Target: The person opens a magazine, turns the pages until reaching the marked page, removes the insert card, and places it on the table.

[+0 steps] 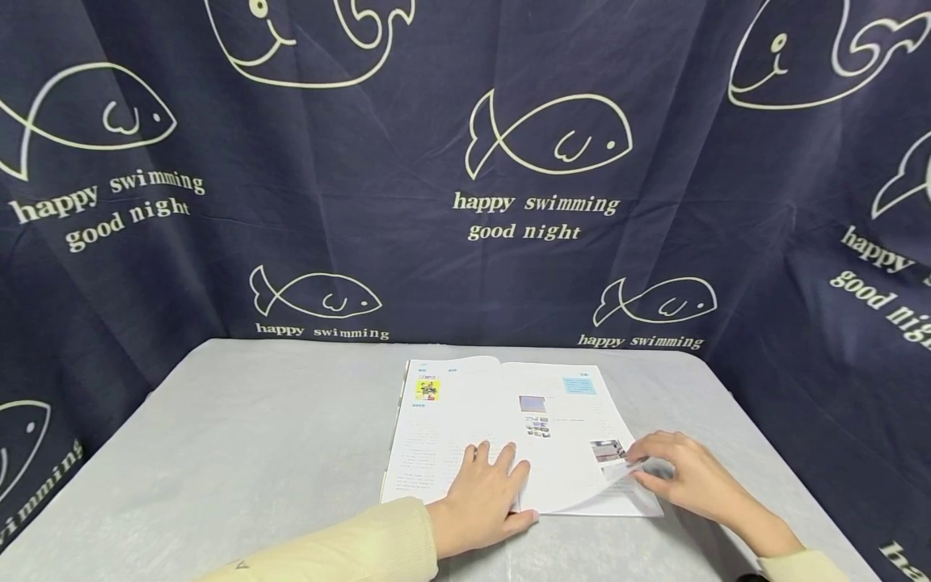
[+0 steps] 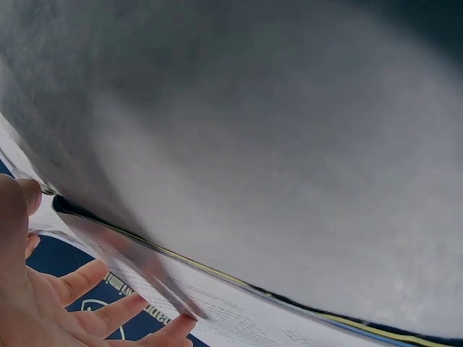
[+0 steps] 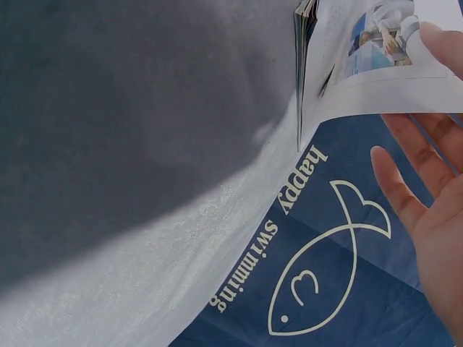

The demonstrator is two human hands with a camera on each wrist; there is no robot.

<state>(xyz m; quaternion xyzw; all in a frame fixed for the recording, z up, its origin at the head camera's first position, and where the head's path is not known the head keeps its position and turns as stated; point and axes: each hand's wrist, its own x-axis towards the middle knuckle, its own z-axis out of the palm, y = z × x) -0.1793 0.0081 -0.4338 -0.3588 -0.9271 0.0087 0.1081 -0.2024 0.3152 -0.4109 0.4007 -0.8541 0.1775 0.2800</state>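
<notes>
A printed book lies unfolded on the table, small colour pictures and text on its pages. My left hand rests on the lower left page beside the fold, its fingers spread. At the right edge my right hand pinches the lower corner of the right-hand page, which is lifted and curls away from the sheet below. In the right wrist view the raised page shows a photo on its underside, with the thumb on one face. Spread fingers touch the paper in the left wrist view.
The book lies on a light grey cloth-covered table. Behind and at both sides hangs a dark blue curtain with white fish drawings and lettering. The book's lower edge is near the front of the table.
</notes>
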